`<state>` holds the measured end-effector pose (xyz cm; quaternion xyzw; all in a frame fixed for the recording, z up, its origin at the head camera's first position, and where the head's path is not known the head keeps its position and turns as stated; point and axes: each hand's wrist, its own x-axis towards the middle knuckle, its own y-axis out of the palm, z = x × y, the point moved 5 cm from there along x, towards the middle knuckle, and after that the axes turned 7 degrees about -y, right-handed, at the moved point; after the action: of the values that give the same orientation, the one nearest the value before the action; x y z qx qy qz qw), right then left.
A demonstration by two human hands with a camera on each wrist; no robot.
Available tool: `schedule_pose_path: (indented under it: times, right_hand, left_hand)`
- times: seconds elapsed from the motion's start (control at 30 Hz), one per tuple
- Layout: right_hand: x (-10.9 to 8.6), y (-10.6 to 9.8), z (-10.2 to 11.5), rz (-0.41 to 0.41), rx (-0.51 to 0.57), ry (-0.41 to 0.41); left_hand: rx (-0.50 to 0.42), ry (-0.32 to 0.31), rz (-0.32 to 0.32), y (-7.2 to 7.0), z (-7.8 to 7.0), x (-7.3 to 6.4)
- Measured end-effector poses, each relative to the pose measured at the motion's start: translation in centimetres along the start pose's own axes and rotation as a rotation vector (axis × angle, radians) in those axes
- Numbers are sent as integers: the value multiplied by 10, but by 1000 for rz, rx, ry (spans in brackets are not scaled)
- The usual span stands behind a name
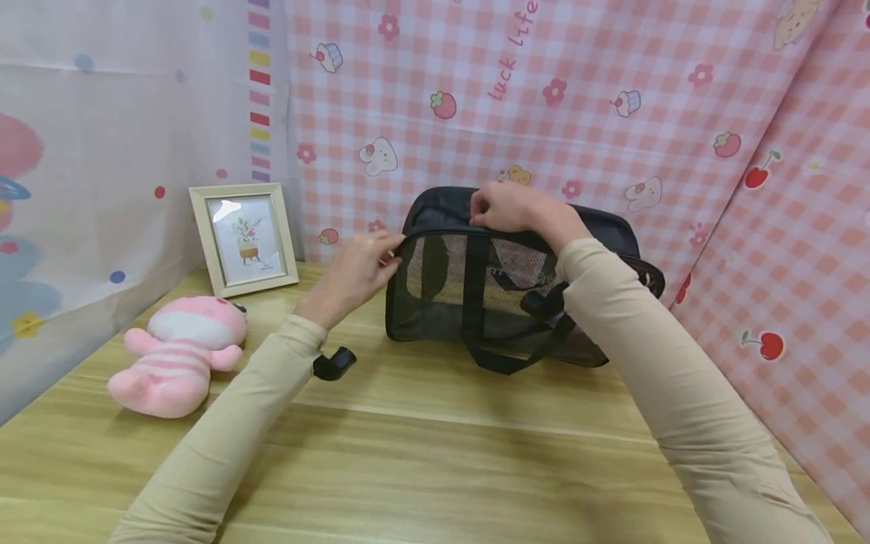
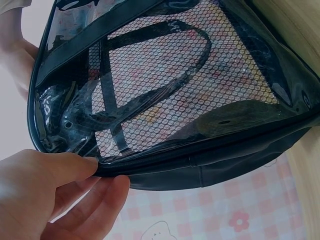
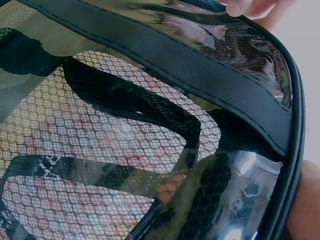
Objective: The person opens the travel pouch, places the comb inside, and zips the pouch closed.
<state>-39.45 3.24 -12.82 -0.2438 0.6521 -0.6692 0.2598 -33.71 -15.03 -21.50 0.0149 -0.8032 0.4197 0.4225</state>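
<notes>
A black bag point(image 1: 442, 329) with see-through sides, a mesh panel and strap handles stands upright on the table. My left hand point(image 1: 353, 268) pinches its upper left corner; in the left wrist view, the thumb point(image 2: 75, 167) lies on the piped edge with fingers on the other side. Over the bag's top edge, my right hand point(image 1: 519, 208) curls its fingers at the rim, and what lies under the fingertips is hidden. Only a part of the right hand point(image 3: 305, 205) shows behind the bag's edge in the right wrist view.
On the left lies a pink striped plush toy point(image 1: 173, 355), with a cream picture frame point(image 1: 292, 261) behind it. Wood-grain table point(image 1: 408, 468) extends in front of the bag. A pink checked cloth point(image 1: 435, 151) hangs close behind the bag, and another hangs at the right.
</notes>
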Motion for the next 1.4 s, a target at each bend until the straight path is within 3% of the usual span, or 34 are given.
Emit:
schedule_pose_path:
  times: [0.4, 0.63, 1.1, 1.4]
  right_hand:
    - [-6, 5, -2, 34, 87, 61]
    - [-5, 2, -2, -54, 100, 24]
    - [-9, -11, -4, -223, -29, -33]
    - [-15, -21, -4, -221, 7, -33]
  left_hand:
    - [10, -8, 10, 0, -2, 0]
    - [11, -7, 11, 0, -3, 0]
    - [12, -7, -1, 1, -2, -1]
    - [6, -6, -3, -1, -2, -1]
